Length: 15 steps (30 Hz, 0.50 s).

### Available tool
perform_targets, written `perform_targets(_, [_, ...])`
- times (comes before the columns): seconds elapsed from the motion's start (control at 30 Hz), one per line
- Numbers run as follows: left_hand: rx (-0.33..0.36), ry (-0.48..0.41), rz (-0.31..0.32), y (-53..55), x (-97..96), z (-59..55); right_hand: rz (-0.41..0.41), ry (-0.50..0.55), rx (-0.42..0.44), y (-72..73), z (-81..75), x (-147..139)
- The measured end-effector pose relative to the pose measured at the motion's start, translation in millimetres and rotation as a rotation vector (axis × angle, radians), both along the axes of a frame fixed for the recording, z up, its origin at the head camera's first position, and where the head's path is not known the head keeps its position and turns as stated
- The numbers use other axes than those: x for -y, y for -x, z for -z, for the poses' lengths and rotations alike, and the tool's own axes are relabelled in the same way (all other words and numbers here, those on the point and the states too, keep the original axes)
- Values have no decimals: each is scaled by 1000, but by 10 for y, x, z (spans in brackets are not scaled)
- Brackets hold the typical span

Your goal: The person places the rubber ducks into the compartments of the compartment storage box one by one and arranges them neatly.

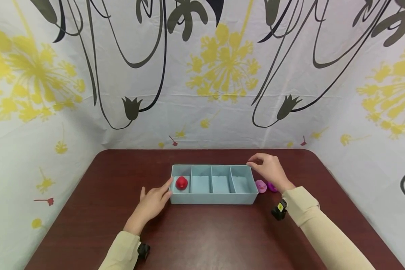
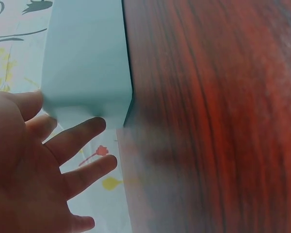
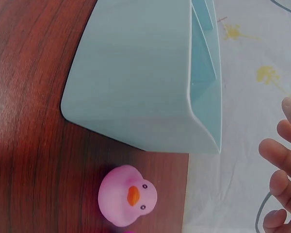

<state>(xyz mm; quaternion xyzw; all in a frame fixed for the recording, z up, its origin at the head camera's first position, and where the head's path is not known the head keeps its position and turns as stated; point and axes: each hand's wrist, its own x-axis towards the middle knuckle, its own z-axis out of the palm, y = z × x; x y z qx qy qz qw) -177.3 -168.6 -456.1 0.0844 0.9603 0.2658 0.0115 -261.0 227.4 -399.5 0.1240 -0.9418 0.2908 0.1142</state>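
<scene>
A light blue box (image 1: 214, 198) with several compartments in a row stands on the table. In its leftmost compartment sits a small round red toy (image 1: 181, 183), too small to make out fully. My left hand (image 1: 152, 202) has its fingers spread and reaches the box's left end with the fingertips. Over by the back right corner, my right hand (image 1: 270, 168) hovers with loosely bent fingers and holds nothing. Below it, a pink rubber duck (image 3: 126, 196) rests on the table beside the box's right end. A purple thing (image 1: 272, 187) next to the duck is partly hidden by the right hand.
The dark red-brown wooden table (image 1: 209, 236) has rounded back corners. A white cloth (image 1: 195, 131) with yellow and grey plant prints hangs behind it and at both sides. Each wrist carries a small black camera, such as the right one (image 1: 278, 210).
</scene>
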Motion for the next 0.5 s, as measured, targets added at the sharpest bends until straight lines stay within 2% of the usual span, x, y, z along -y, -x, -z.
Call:
perform_targets(0.23, [0,12,-9,11,-1,10,4,-3,-25,-18,-25,-106])
perform_targets(0.5, [22,3,-15,-2,-19,8,37,-6,-37,-102,-25,-297])
